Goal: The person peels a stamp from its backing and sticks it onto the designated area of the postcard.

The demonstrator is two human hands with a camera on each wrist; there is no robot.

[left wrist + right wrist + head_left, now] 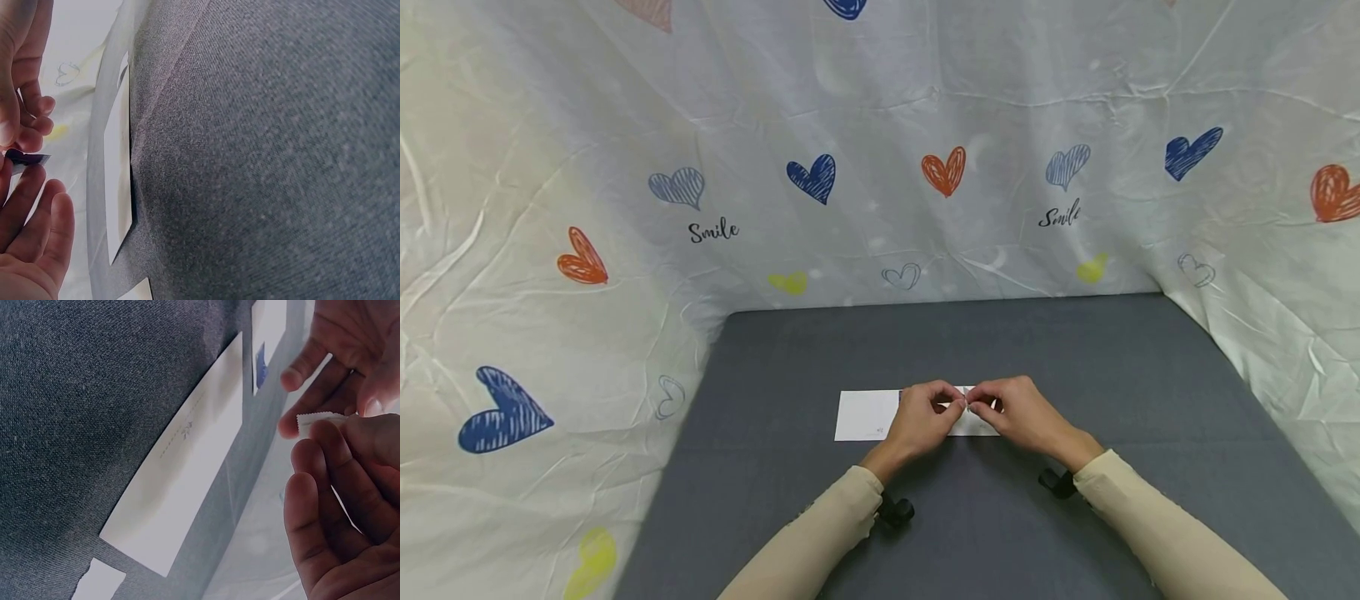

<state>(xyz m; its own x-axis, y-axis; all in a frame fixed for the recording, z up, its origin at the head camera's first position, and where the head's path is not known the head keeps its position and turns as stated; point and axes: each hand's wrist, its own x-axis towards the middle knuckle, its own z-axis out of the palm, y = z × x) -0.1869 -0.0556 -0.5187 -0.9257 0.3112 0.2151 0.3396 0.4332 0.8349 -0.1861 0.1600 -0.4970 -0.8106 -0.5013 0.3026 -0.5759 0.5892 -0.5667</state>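
Observation:
Both hands meet over the middle of the table, fingertips together. My left hand (921, 421) and my right hand (1021, 412) pinch a small stamp (319, 417) between them. Its edge is toothed; its pale side faces the right wrist camera, and a dark purple side shows in the left wrist view. Fingers cover much of it. Under the hands lies a white envelope-like card (181, 462) with faint print. To its left is a second white card (865, 414), partly behind the left hand; a blue patch (261, 369) marks its corner in the right wrist view.
A small white paper piece (100, 581) with a ragged edge lies beside the card in the right wrist view. Dark grey cloth covers the table (790, 358). A white curtain (865, 233) printed with hearts hangs behind and at the sides.

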